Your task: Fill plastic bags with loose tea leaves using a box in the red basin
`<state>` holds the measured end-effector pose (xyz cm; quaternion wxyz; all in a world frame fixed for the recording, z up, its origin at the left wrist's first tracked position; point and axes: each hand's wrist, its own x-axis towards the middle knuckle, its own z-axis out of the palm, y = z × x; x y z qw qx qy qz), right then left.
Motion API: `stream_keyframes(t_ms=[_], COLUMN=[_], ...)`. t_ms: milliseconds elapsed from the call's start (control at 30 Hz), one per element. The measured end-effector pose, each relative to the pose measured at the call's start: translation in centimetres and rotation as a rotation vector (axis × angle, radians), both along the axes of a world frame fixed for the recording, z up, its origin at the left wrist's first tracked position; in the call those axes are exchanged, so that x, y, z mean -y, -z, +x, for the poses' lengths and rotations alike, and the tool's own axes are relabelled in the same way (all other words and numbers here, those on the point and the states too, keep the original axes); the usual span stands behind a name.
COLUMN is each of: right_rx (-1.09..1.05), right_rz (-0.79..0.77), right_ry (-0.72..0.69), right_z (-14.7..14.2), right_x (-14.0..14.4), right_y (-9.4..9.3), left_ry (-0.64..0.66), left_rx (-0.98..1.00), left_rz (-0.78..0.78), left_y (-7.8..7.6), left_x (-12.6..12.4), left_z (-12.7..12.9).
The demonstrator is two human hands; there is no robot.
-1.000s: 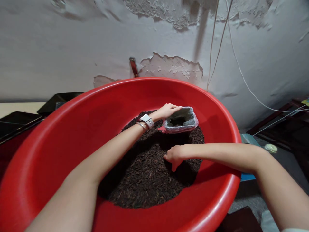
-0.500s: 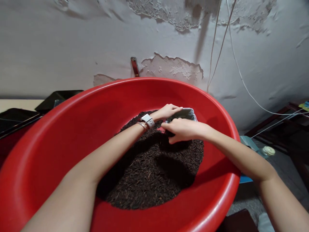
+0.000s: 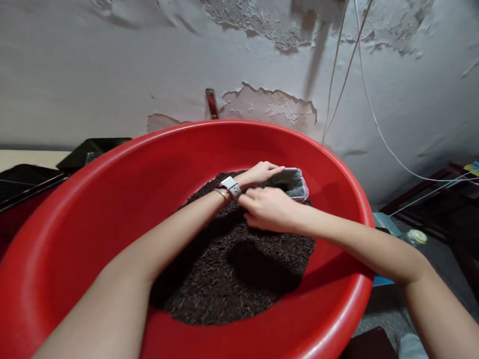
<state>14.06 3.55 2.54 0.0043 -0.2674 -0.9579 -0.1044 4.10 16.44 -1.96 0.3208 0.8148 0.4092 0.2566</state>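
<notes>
A large red plastic tub (image 3: 93, 214) holds a bed of dark, dry shreds that look like loose tea leaves (image 3: 220, 279). At the far side of the heap, a clear plastic bag (image 3: 298, 187) lies with its mouth open. My left hand (image 3: 260, 173), with a white watch (image 3: 229, 186) on its wrist, grips the bag's upper rim. In front of the bag, just above the leaves, is my right hand (image 3: 267, 207). Its fingers are curled; whatever they hold, if anything, is hidden from me.
Black trays (image 3: 90, 149) stand left of the tub. Behind rises a white wall (image 3: 93, 75) with peeling plaster, and thin cables (image 3: 368, 99) hang down it. A dark wooden rack (image 3: 445, 194) and a jar with a pale lid (image 3: 416, 236) are on the right.
My right hand has moved left and slightly toward me, uncovering more of the bag's right end. My left hand stays at the bag's rim.
</notes>
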Motion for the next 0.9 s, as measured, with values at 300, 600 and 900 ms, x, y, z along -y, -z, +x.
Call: stream_keyframes(t_ms=[300,600,900], right_rx=[0.431,0.403,0.411], right_rz=[-0.470,-0.477,-0.402], right_ry=[-0.041,-0.064,-0.064], right_z=[-0.5,-1.2,-1.1], right_x=[1.8,1.6,2.2], right_y=[8.7,9.4,9.6], left_ry=[-0.021,-0.028,-0.013], left_rx=[-0.057,-0.064,-0.062], left_rz=[0.051,0.061,0.065], left_y=[-0.4,-0.4,-0.4], left_x=[0.7,0.6,0.5], left_z=[-0.2,-0.1,-0.2])
